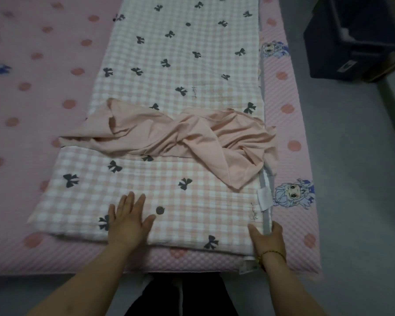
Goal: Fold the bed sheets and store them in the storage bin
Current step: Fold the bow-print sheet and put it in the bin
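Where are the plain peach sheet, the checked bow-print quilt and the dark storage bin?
plain peach sheet [169, 135]: head view, on its crumpled middle.
checked bow-print quilt [180, 53]: head view, on its flat far half.
dark storage bin [351, 51]: head view, on its front wall.

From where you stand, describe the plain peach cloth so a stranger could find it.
On the pink dotted mattress lies a long checked sheet with dark bows. The crumpled peach cloth lies across its middle, the only plain, unpatterned fabric there.

Under everything you see a pink quilted mattress [290, 133] with darker pink dots and cartoon figures [293, 197] along its right edge — beside it, grey floor [351, 167].
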Available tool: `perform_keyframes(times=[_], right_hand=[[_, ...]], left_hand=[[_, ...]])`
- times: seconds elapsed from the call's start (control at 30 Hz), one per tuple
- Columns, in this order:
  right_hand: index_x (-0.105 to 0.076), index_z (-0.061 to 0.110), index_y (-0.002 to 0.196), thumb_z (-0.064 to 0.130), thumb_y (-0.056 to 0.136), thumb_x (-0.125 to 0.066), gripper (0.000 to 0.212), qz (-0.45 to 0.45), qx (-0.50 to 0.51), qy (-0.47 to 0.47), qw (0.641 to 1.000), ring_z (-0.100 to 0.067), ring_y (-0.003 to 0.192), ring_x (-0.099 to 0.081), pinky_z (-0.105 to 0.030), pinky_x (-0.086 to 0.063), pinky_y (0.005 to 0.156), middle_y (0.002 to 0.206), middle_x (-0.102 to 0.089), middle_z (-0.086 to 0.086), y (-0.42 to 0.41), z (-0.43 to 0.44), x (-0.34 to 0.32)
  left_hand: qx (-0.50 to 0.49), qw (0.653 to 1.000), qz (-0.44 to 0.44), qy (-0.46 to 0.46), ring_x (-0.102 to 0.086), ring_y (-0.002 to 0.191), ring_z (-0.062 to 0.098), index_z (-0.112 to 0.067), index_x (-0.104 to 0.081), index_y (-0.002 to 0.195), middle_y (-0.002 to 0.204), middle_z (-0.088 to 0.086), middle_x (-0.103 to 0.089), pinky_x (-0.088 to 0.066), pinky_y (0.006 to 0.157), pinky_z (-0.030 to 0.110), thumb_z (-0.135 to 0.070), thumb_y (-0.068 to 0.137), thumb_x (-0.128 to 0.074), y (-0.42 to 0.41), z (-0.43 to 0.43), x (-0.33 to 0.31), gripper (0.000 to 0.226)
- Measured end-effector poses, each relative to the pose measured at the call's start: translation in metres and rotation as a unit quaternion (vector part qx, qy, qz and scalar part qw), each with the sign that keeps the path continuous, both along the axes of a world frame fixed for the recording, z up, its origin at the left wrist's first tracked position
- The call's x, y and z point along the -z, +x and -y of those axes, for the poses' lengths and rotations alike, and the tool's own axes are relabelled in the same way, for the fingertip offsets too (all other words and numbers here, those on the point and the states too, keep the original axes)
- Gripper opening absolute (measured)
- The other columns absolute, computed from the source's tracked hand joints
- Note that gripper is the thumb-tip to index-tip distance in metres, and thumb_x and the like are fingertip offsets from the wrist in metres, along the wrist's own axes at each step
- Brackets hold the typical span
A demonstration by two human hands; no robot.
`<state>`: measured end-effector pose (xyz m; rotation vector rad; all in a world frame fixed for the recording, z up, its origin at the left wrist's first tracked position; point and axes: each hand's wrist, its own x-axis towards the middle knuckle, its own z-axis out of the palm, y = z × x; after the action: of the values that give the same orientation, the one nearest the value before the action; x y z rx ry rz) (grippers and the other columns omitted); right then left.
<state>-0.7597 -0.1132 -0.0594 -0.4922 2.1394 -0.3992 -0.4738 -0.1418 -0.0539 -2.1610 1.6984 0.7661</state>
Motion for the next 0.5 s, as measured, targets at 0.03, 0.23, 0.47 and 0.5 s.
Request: perform_keyframes(times=[0.03,0.23,0.47,0.5], right_hand=[[-0.04,0.004,0.13,0.028,0.084,-0.065,0.058,0.018,0.023,0.011,1.0,-0.035,0.111,-0.053,-0.043,-0.042,0.098,0.125,-0.053,-0.019,-0.001,-0.003,-0.001],[-0.046,-0.009,0.128,0.017,0.089,-0.059,0.048,0.062,0.129,-0.023,0.989,-0.039,0.111,-0.053,-0.037,-0.044,0.089,0.124,-0.053,-0.023,0.01,-0.017,-0.011],[-0.038,0.001,0.136,0.013,0.089,-0.058,0.052,0.042,0.23,-0.071,0.97,-0.033,0.102,-0.051,-0.045,-0.044,0.094,0.125,-0.05,-0.017,0.036,-0.04,-0.002],[-0.033,0.002,0.138,0.012,0.088,-0.059,0.057,0.033,0.248,-0.084,0.965,-0.035,0.111,-0.05,-0.044,-0.043,0.097,0.131,-0.046,-0.018,0.044,-0.043,-0.001]], left_hand=[[-0.046,0.998,0.001,-0.032,0.006,0.144,0.02,-0.024,-0.009,0.149,0.157,0.005,0.003,0.009,0.113,0.037,-0.056,0.092,-0.026,0.008,-0.001,-0.003,0.068],[-0.358,0.922,-0.046,-0.143,0.0,0.144,0.025,-0.014,-0.01,0.149,0.157,0.01,-0.003,0.002,0.113,0.049,-0.042,0.087,-0.058,0.094,0.002,-0.014,0.083],[-0.425,0.863,-0.251,-0.105,-0.052,0.114,0.039,0.0,-0.049,0.128,0.129,0.021,-0.053,-0.043,0.09,0.042,-0.022,0.088,-0.062,0.158,0.002,-0.015,0.048],[-0.436,0.851,-0.275,-0.098,-0.054,0.11,0.037,0.001,-0.05,0.127,0.127,0.021,-0.054,-0.045,0.089,0.042,-0.021,0.088,-0.061,0.163,-0.002,-0.018,0.046]])
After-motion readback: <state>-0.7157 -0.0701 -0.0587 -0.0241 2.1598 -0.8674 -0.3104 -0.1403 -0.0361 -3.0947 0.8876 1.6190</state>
